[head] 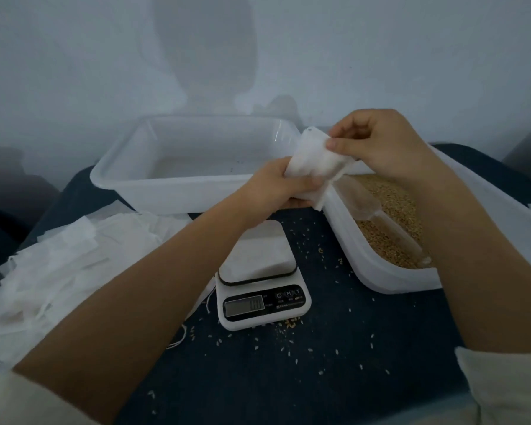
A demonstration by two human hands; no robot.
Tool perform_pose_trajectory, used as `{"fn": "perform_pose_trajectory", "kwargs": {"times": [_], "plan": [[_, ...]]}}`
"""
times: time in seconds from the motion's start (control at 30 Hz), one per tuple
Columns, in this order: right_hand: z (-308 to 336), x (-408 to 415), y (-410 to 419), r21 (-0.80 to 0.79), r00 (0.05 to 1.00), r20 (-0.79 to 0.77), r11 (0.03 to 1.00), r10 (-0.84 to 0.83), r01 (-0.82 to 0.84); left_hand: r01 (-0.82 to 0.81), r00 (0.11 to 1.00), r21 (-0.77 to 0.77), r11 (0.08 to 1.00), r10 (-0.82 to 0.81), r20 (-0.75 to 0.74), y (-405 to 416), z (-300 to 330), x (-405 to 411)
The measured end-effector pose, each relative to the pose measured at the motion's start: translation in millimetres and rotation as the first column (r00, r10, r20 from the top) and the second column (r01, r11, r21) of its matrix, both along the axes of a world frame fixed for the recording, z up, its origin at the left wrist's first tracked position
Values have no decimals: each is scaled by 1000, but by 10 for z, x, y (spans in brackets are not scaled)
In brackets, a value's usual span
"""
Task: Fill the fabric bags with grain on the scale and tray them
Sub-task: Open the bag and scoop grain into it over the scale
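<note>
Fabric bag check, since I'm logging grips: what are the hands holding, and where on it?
Both hold one white fabric bag: the left hand grips its lower end, the right hand pinches its upper edge.

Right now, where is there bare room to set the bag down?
The scale platform is bare, and so is the floor of the far tray. The cloth in front of the scale holds only scattered grains. The empty bags crowd the left; the grain tub fills the right.

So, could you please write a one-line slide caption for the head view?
Both hands, left and right, hold a white fabric bag above the scale, between empty tray and grain tub.
</note>
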State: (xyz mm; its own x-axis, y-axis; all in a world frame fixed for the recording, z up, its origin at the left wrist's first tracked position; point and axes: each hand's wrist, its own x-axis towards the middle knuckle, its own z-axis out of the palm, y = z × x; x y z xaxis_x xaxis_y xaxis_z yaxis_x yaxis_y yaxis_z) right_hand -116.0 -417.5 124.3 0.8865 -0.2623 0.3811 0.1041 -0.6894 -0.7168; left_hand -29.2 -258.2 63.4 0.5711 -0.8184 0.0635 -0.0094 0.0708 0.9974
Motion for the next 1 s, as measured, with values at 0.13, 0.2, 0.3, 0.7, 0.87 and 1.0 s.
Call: {"fn": "perform_pose_trajectory", "kwargs": {"times": [0.13,0.2,0.3,0.7,0.87,1.0], "plan": [[-29,204,399,-120,983,-86,978,161,-170,-101,989,63,993,93,114,473,-76,54],[-105,278,584,-199,961,-174,948,217,-250,-219,964,62,974,205,171,693,-105,56],[-244,325,772,-209,931,-227,919,286,-334,-323,929,-3,947,317,190,946,-175,53],[-744,539,866,-209,904,-368,929,216,-307,-395,918,177,901,381,111,1009,-565,96],[-831,502,793,-195,926,-342,952,160,-237,-472,870,236,850,406,279,1028,-627,149],[-860,447,786,-153,950,-288,974,119,-168,-502,852,184,845,447,274,1100,-657,150]]}}
